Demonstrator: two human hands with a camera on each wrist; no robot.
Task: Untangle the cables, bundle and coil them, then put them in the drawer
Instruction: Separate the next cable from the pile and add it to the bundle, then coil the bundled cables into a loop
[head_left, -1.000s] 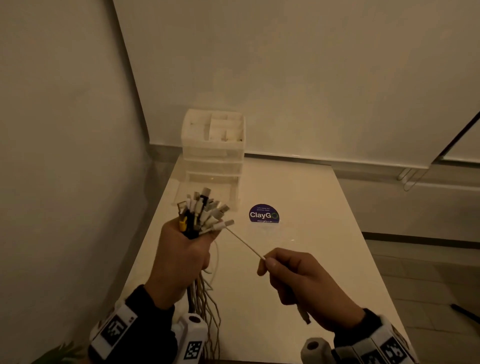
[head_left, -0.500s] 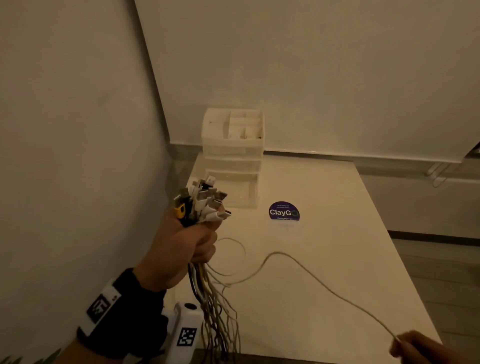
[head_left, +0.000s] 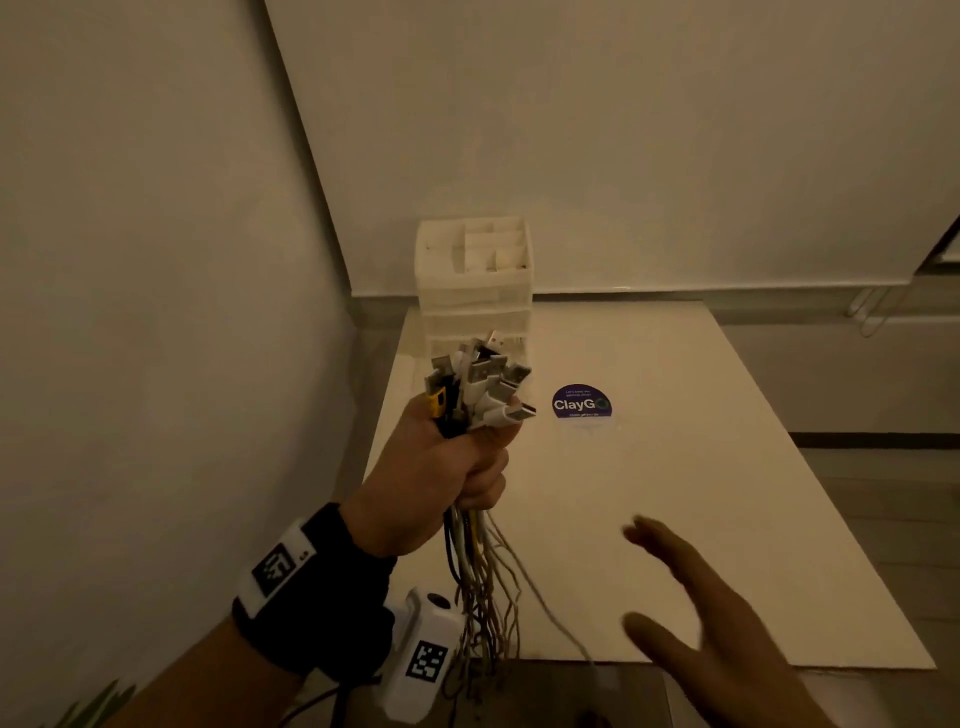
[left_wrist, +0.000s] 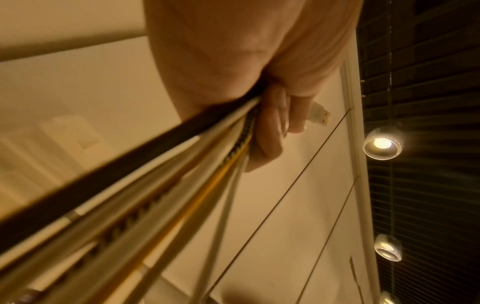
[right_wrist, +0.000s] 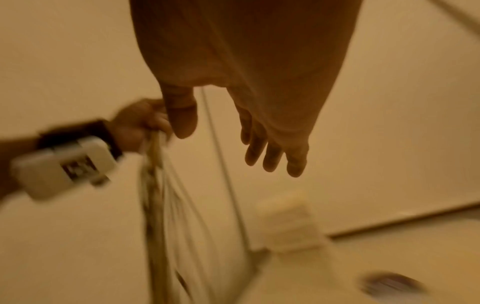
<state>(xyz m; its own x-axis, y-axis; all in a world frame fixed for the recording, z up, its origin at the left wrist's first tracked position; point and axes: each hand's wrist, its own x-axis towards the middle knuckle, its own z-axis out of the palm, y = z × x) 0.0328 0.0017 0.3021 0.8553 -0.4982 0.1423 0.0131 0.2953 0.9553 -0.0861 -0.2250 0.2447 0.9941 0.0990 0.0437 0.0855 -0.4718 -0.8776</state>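
Note:
My left hand (head_left: 441, 467) grips a thick bundle of cables (head_left: 480, 387) upright above the table's left side, plug ends fanning out above the fist and the cords (head_left: 485, 587) hanging down past the table's front edge. The left wrist view shows fingers (left_wrist: 272, 127) wrapped round black, white and yellow cords (left_wrist: 155, 185). My right hand (head_left: 691, 613) hovers flat over the table's front right, fingers straight, holding nothing. One thin white cable (head_left: 550, 613) trails from the bundle toward it. A white drawer unit (head_left: 475, 291) stands at the back of the table.
The white table (head_left: 701, 467) sits in a corner, walls close on the left and behind. A round blue ClayGo sticker (head_left: 582, 402) lies right of the bundle. Floor shows to the right beyond the table edge. A green leaf shows at the bottom left.
My right hand pulled one white cable out to the lower right, then let go of it and now comes back open over the table. The left hand keeps its grip on the bundle.

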